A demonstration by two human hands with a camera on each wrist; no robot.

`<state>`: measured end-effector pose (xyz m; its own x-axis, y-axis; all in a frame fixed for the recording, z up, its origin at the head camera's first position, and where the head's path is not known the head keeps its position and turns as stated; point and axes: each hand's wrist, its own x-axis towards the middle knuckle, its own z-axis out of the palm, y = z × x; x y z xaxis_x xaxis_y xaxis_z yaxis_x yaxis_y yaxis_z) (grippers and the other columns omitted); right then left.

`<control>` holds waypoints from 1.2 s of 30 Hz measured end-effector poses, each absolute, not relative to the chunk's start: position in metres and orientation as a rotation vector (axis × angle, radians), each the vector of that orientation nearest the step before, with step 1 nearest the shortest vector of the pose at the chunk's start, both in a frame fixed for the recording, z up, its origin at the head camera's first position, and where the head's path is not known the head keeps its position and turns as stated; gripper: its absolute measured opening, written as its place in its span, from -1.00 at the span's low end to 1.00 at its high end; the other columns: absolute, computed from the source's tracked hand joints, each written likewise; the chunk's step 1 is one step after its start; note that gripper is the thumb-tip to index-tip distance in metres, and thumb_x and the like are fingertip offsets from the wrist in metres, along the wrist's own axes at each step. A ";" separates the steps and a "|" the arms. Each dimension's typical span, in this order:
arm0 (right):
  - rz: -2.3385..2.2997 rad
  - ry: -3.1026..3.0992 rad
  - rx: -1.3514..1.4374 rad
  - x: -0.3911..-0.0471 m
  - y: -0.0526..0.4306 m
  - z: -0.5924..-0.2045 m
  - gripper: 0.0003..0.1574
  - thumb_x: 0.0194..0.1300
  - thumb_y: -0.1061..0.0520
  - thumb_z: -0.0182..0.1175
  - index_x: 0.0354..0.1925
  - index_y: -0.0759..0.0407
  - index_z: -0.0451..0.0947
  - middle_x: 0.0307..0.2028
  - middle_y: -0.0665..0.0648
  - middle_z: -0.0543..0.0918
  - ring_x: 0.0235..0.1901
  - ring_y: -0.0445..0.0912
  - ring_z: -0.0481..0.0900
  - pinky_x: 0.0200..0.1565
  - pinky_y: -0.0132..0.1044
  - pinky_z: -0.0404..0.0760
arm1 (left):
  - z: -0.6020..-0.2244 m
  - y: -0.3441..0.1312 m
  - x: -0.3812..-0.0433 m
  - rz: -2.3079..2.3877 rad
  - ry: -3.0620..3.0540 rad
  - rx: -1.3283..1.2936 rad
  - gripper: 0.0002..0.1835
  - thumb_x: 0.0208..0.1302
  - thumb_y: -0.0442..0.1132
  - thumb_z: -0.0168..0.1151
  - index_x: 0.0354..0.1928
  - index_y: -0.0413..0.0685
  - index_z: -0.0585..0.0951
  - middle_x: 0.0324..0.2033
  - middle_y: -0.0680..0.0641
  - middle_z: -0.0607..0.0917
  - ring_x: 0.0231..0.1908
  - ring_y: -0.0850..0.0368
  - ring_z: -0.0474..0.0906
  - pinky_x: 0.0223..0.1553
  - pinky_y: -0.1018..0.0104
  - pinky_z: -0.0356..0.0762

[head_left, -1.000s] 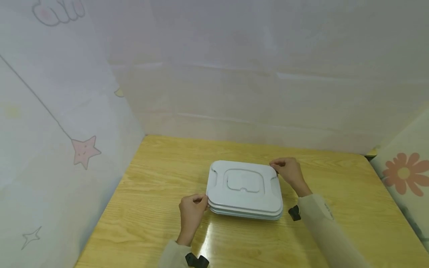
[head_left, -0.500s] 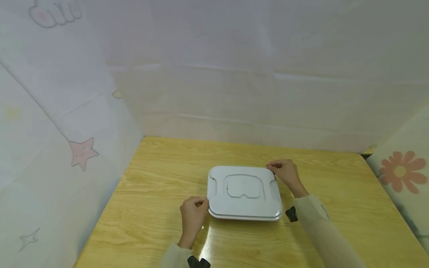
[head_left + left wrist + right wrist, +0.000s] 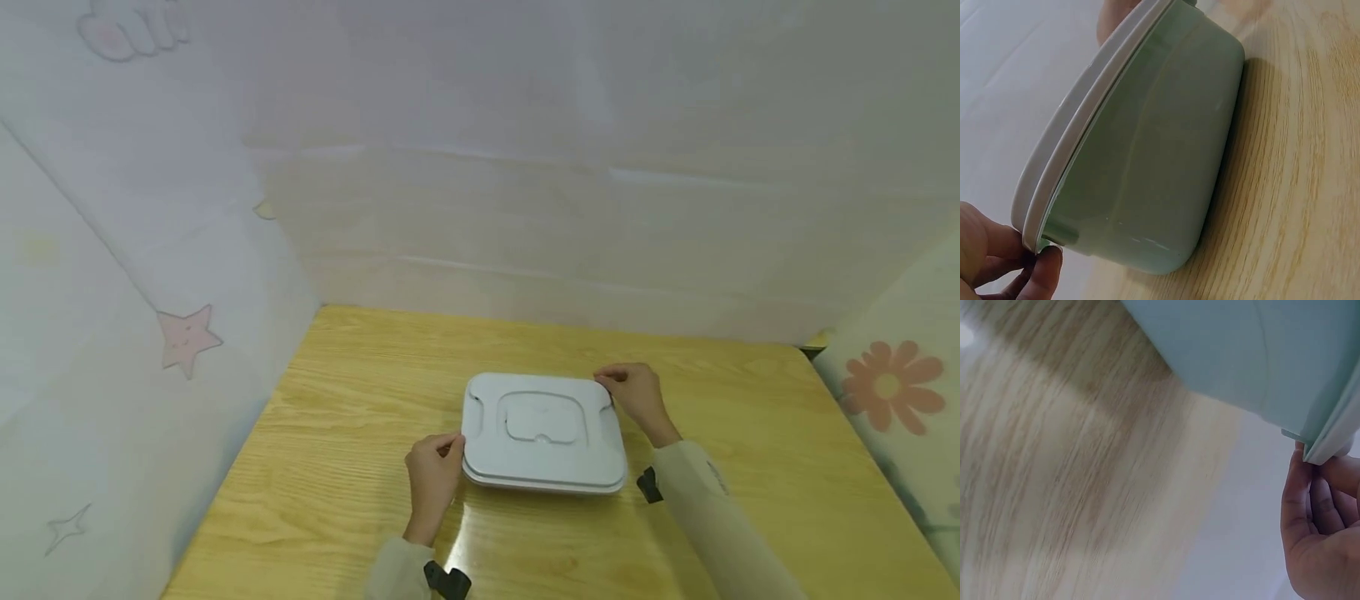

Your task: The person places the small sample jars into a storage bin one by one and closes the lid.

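A pale green food container (image 3: 1147, 131), a rounded rectangular box, stands on the wood-grain table. Its white lid (image 3: 540, 462) lies over the top, covering most of the body in the head view. My left hand (image 3: 432, 479) pinches the rim at the left side. In the left wrist view, thumb and finger of that hand (image 3: 997, 259) meet at the edge of the lid (image 3: 1060, 137). At the far right corner my right hand (image 3: 637, 396) pinches the rim. The right wrist view shows its fingers (image 3: 1300, 487) under the edge, beside the green wall (image 3: 1222, 356).
Around the container spreads the yellow wooden table (image 3: 360, 392). A pale wall covering (image 3: 487, 208) rises behind it. Printed side coverings flank the table, with a pink star (image 3: 189, 337) left and a flower (image 3: 892, 387) right.
The lid has come down closer onto the container; the layered gap at its near edge has narrowed. Both hands keep their pinch on the rim, the right one slightly nearer and further left.
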<state>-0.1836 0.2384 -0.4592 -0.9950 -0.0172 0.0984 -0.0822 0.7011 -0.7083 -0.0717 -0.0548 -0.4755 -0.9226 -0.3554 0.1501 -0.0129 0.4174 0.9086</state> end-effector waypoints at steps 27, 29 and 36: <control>1.140 -2.753 0.093 -0.172 0.239 -0.470 -0.79 0.27 0.20 0.23 -0.19 0.30 0.68 -0.26 0.28 0.73 -0.27 0.09 0.67 -0.26 -0.15 0.64 | -0.474 -0.081 -0.077 -1.591 -2.568 0.224 -0.88 0.18 -0.33 0.27 -0.35 -0.26 0.72 -0.53 -0.12 0.70 -0.63 0.20 0.55 -0.65 0.46 0.48; 1.134 -2.705 0.106 -0.173 0.243 -0.467 -0.78 0.28 0.20 0.22 -0.17 0.33 0.66 -0.29 0.28 0.72 -0.29 0.08 0.66 -0.29 -0.24 0.62 | -0.472 -0.092 -0.084 -1.570 -2.606 0.161 -0.83 0.24 -0.28 0.25 -0.27 -0.26 0.71 -0.47 -0.14 0.71 -0.58 0.15 0.59 -0.59 0.43 0.52; 0.956 -2.816 0.124 -0.196 0.257 -0.424 -0.23 0.35 -0.12 0.13 0.25 0.43 0.29 0.07 0.47 0.50 -0.01 0.32 0.50 -0.09 0.15 0.54 | -0.428 -0.122 -0.140 -1.195 -2.769 -0.037 -0.38 0.38 0.12 0.03 0.29 -0.16 0.38 0.22 -0.22 0.46 0.18 -0.20 0.41 0.10 -0.17 0.42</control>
